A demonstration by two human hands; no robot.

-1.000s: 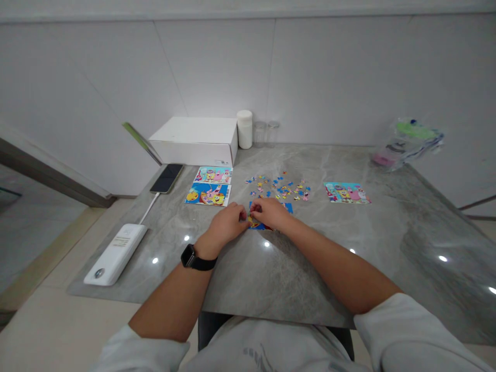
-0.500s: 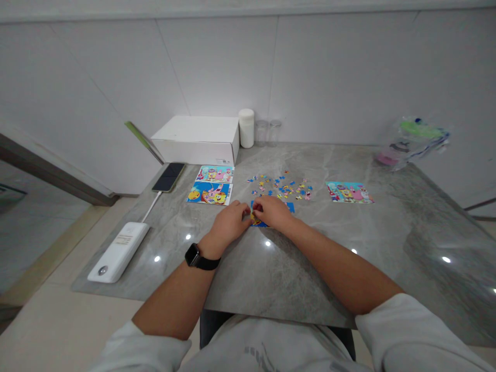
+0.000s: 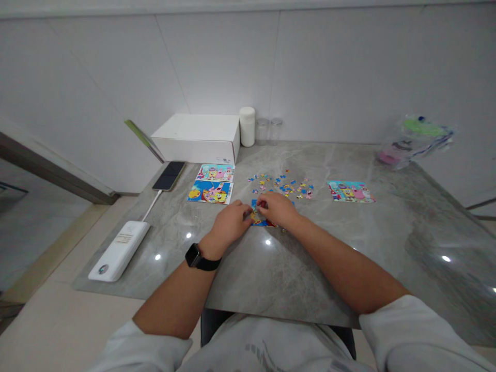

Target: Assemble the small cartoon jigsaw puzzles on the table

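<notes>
A small, partly assembled jigsaw puzzle (image 3: pixel 257 219) in blue, yellow and red lies flat on the table in front of me. My left hand (image 3: pixel 231 222), with a black watch on its wrist, is closed at the puzzle's left edge, thumb and fingers curled against it. Over the puzzle's upper middle is my right hand (image 3: pixel 279 209), fingers drawn together in a pinch. Whatever sits between those fingertips is too small to make out. The right hand hides much of the puzzle's right side. Just beyond the hands, loose puzzle pieces (image 3: pixel 287 187) lie scattered.
Two picture cards, an upper one (image 3: pixel 215 172) and a lower one (image 3: pixel 210 192), lie left; another card (image 3: pixel 351 191) lies right. Behind are a white box (image 3: pixel 197 134), a white bottle (image 3: pixel 247 127) and two clear jars. A phone (image 3: pixel 169 175) is cabled to a white power bank (image 3: pixel 119 251). A plastic bag (image 3: pixel 411 144) sits far right.
My right hand has shifted slightly right and up across the puzzle, uncovering more of its middle. The left hand stays at the left edge. The whole view has moved a little.
</notes>
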